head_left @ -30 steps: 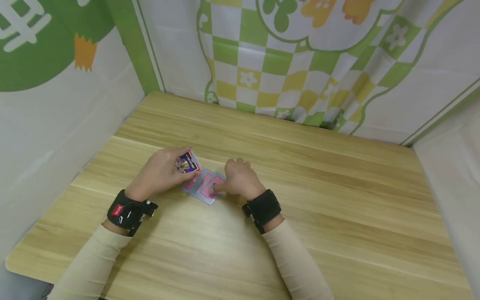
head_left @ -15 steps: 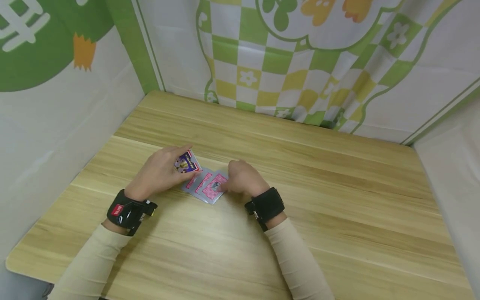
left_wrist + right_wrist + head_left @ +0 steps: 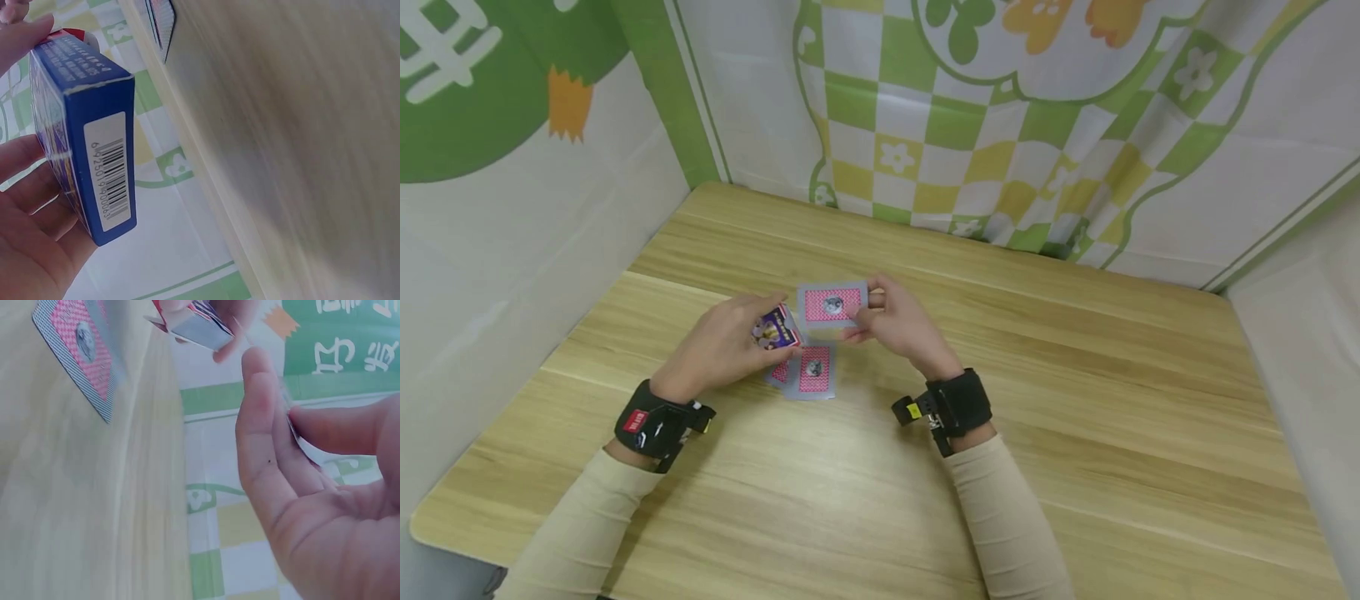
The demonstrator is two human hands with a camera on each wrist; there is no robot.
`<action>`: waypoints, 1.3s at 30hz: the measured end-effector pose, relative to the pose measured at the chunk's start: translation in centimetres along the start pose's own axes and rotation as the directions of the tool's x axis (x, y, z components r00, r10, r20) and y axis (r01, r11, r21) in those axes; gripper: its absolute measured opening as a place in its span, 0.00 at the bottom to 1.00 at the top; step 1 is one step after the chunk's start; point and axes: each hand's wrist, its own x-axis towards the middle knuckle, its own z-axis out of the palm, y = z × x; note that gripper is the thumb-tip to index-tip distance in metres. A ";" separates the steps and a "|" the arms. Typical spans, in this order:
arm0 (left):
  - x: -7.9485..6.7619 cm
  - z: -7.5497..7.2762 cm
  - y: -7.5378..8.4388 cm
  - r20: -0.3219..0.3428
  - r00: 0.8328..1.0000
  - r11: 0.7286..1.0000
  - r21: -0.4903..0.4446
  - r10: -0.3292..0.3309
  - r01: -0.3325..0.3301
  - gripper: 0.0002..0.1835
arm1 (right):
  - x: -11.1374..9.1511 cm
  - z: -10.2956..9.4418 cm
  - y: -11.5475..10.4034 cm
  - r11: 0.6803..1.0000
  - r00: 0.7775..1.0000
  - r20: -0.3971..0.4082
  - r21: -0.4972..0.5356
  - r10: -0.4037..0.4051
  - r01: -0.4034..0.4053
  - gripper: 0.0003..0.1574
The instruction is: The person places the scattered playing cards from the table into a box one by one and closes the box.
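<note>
My left hand (image 3: 718, 343) grips a blue card box (image 3: 777, 327) between thumb and fingers; in the left wrist view the box (image 3: 100, 150) shows its barcode end. The box's other end faces my right hand (image 3: 910, 323), which pinches a playing card (image 3: 833, 305), back side up, between thumb and fingers. That card is raised beside the box and appears edge-on in the right wrist view. Below the hands, on the table, lie a red-backed card (image 3: 815, 371) and another card (image 3: 780, 372) partly under it. In the right wrist view, a flap stands out at the box's (image 3: 200, 328) near end.
The wooden table (image 3: 1037, 375) stretches around the hands. Behind it hangs a green and white checked curtain (image 3: 970, 133), with a pale wall (image 3: 535, 233) on the left. Each wrist wears a black camera strap (image 3: 958, 404).
My right hand has lifted a card off the table and moved it up and away, turning it level beside the box. The left hand with the box has stayed nearly still.
</note>
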 end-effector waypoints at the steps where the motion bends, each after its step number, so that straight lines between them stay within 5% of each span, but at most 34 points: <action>1: 0.0 0.0 0.0 0.004 1.000 1.000 -0.005 0.004 -0.004 0.42 | 0.1 0.2 0.0 1.000 1.000 -0.009 0.019 -0.003 0.003 0.12; 6: 0.1 0.2 0.2 0.021 0.999 0.999 -0.023 0.025 -0.024 0.43 | 0.4 1.1 0.2 1.000 0.999 -0.034 0.020 -0.008 0.009 0.12; 18: 0.1 0.0 0.5 0.036 0.998 0.998 -0.029 0.056 -0.055 0.42 | -0.3 1.8 0.0 0.947 0.995 0.078 -0.312 -0.058 0.079 0.10; 22: 0.0 0.1 0.9 0.082 0.993 0.996 -0.025 0.090 -0.088 0.42 | -0.4 2.0 -0.1 0.894 0.991 0.105 -0.431 -0.085 0.123 0.11; 28: -0.2 0.5 1.2 0.061 0.993 0.995 -0.021 0.097 -0.096 0.41 | -0.1 3.7 0.2 0.763 0.981 0.056 -0.622 -0.185 0.179 0.20; 33: 0.0 0.6 1.1 0.008 0.994 0.993 -0.053 0.109 -0.108 0.36 | -0.3 6.0 0.5 0.726 0.967 0.088 -0.645 -0.239 0.239 0.19; 37: 0.1 0.2 0.8 -0.004 0.995 0.994 -0.052 0.096 -0.096 0.36 | -0.4 7.0 0.7 0.661 0.965 0.206 -0.703 -0.163 0.261 0.40; 39: 0.2 0.0 0.6 -0.007 0.997 0.996 -0.039 0.076 -0.077 0.35 | -0.2 6.8 1.0 0.682 0.963 0.236 -0.683 -0.131 0.261 0.41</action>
